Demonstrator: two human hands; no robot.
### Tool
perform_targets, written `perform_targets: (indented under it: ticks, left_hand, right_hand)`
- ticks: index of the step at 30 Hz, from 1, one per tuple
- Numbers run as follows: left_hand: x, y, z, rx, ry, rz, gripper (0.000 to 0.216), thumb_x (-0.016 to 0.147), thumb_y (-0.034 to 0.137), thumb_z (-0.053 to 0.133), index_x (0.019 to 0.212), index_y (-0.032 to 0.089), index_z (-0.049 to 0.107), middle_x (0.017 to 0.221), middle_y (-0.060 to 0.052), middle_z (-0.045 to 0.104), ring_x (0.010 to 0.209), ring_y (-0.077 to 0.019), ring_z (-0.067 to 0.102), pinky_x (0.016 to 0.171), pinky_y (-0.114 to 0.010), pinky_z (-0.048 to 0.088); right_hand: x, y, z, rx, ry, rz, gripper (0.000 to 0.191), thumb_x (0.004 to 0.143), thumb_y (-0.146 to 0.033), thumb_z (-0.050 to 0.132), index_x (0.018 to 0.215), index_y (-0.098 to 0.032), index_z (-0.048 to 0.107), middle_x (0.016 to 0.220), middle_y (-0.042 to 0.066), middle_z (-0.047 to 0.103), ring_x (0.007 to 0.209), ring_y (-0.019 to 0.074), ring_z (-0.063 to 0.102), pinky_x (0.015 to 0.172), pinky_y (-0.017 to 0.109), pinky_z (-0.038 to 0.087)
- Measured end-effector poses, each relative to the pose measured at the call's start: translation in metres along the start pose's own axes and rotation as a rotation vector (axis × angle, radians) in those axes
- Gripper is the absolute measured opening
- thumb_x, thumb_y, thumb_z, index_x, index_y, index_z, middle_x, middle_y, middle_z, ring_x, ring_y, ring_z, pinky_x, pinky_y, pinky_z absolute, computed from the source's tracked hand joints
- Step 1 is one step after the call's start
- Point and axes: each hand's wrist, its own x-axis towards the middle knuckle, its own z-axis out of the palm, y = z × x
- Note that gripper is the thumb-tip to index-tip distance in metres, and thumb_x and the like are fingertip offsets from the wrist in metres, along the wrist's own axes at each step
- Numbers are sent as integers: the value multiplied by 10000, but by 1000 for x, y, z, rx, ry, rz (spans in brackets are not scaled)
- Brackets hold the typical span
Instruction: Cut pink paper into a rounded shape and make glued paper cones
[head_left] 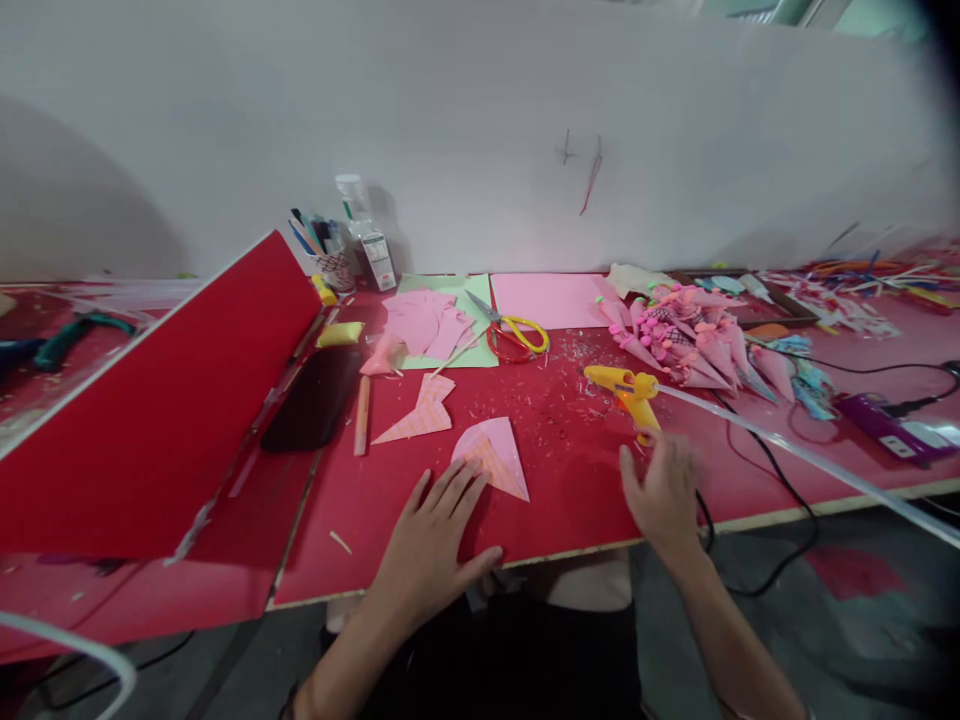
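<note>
My left hand [439, 525] lies flat with its fingers extended, the fingertips resting on a pink paper piece [514, 455] with an orange-patterned piece on it. At the right, my right hand [664, 490] is just below the handle of a yellow glue gun [621, 382]. Its thumb stands apart from slightly blurred fingers, and nothing shows in the grasp. A long clear glue stick [795, 460] sticks out from the gun's back. Left of the pink piece lies another patterned paper cutout [424, 412].
Scissors [517, 335] lie on green and pink sheets. A heap of pink paper cones [682, 335] sits at the back right, with a purple power strip [892, 428] nearby. A red board [172, 410] leans at the left, beside a phone [313, 400], pen cup [332, 268] and bottle [367, 235].
</note>
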Motion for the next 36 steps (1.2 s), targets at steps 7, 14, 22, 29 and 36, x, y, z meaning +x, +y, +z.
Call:
perform_targets:
  ticks: [7, 14, 22, 29, 36]
  left_hand:
    - [-1, 0, 0, -17, 25, 13, 683, 802, 563, 371, 1366, 212, 213, 1395, -71, 326, 1268, -238, 281, 1032, -449, 192]
    - [-1, 1, -1, -36, 15, 11, 717, 770, 567, 424, 1368, 242, 199, 1422, -70, 266, 1276, -251, 262, 1030, -470, 187]
    - [1, 0, 1, -69, 17, -7, 768, 749, 563, 446, 1358, 153, 220, 1400, -97, 309, 1267, -244, 281, 1041, -459, 189]
    - [-1, 2, 0, -74, 82, -23, 712, 734, 538, 490, 1307, 148, 333, 1320, -125, 396, 1218, -271, 334, 1004, -433, 277]
    - [-2, 1, 3, -82, 114, -22, 709, 739, 550, 474, 1309, 154, 326, 1304, -124, 420, 1190, -276, 376, 991, -439, 299]
  right_hand:
    - [0, -55, 7, 637, -459, -36, 309, 861, -167, 301, 1131, -187, 452, 1011, 99, 582, 946, 192, 540, 859, 377, 420]
    - [8, -85, 17, 1064, -679, 112, 316, 882, -195, 305, 1192, -210, 370, 1023, 74, 605, 958, 158, 565, 918, 392, 395]
    - [9, -78, 19, 1258, -725, 158, 227, 872, -247, 371, 1088, -202, 424, 965, 69, 580, 936, 161, 573, 878, 369, 433]
    - [9, -86, 19, 1194, -761, 77, 218, 885, -214, 340, 1067, -198, 460, 955, 69, 582, 918, 151, 581, 869, 362, 443]
    - [13, -88, 22, 1033, -795, -87, 280, 874, -130, 307, 1055, -205, 507, 1005, 68, 612, 922, 150, 582, 825, 340, 463]
